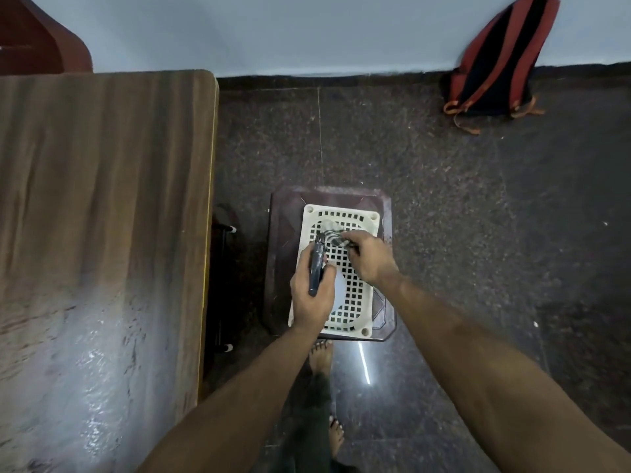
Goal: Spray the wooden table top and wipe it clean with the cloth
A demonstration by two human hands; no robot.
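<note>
At frame centre, my left hand [312, 298] grips the spray bottle [317, 268], my right hand [370, 259] pinches the striped cloth [333, 233] over the white basket [355, 302]; either may snag its lattice.

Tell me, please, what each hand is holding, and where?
Left hand: dark spray bottle, gripped around its body. Right hand: striped cloth, pinched at one end.

Both bare forearms reach forward and down over the white basket [355, 302]. The left hand [312, 295] is curled around a dark spray bottle [317, 268] above the basket's left side. The right hand [370, 259], above its far right part, pinches a striped cloth [334, 235] with bent fingers, knuckles up.
</note>
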